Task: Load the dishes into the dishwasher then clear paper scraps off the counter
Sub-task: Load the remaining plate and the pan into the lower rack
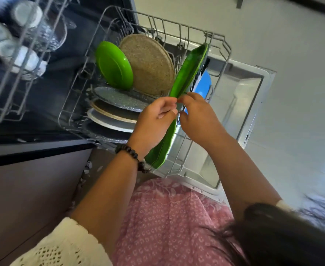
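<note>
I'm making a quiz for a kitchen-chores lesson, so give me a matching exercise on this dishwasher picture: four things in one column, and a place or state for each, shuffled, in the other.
Things:
1. long green tray
2. round green plate
3. blue dish
4. cups

Places or states:
A. in the upper rack, at the left
B. on edge, gripped by the left hand and the right hand
C. behind the tray, mostly hidden
D. standing beside a woven round mat in the lower rack

Pairs: 1-B, 2-D, 3-C, 4-A

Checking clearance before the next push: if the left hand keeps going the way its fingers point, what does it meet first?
The green tray that the left hand already touches at its edge; beyond it probably the right hand, though depth is unclear.
</note>
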